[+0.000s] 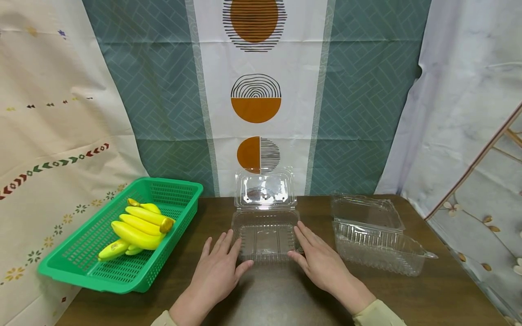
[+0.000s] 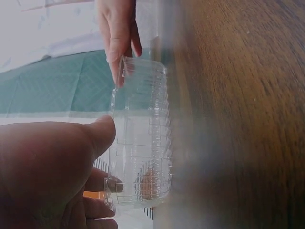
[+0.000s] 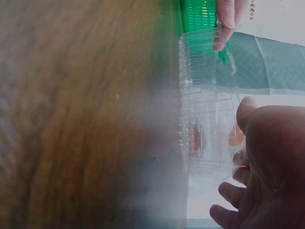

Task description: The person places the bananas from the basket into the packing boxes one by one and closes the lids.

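Observation:
A clear plastic clamshell container (image 1: 267,240) sits on the table in front of me, its hinged lid (image 1: 265,190) raised at the back. Along its left side lies my left hand (image 1: 218,269), fingers extended and thumb by the near left corner. My right hand (image 1: 322,265) is at the opposite side, fingertips at the rim and thumb near the front corner. In the left wrist view, the container (image 2: 140,124) stands with fingers overlapping its upper edge. The right wrist view shows the container (image 3: 205,105) between both hands. Its inside holds nothing visible.
A green plastic basket (image 1: 110,286) stands on the left with several yellow bananas (image 1: 140,226) in it. To the right is another clear container (image 1: 379,249), lid (image 1: 367,213) open. Patterned cloths (image 1: 163,90) hang behind and beside the brown table (image 1: 269,299).

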A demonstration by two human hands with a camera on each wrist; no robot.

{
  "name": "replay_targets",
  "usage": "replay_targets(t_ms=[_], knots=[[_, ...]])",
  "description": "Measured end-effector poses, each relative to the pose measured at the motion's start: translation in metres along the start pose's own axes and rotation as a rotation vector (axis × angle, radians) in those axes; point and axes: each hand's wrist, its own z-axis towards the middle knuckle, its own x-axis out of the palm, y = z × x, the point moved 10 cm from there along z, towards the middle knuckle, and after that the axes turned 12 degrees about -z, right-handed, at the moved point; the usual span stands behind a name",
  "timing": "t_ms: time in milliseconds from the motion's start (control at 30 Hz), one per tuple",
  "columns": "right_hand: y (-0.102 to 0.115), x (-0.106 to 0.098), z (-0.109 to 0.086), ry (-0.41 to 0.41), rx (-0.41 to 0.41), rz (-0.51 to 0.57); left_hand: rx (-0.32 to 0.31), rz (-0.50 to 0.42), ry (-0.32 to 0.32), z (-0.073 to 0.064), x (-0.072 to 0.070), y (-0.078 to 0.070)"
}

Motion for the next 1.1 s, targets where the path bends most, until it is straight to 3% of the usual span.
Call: replay_targets(t_ms=[1100], knots=[[-0.0039,0.0046,0.0014,0.023,0.053,0.017,0.011,-0.011,-0.006,-0.0003,-0.0022,-0.0021]])
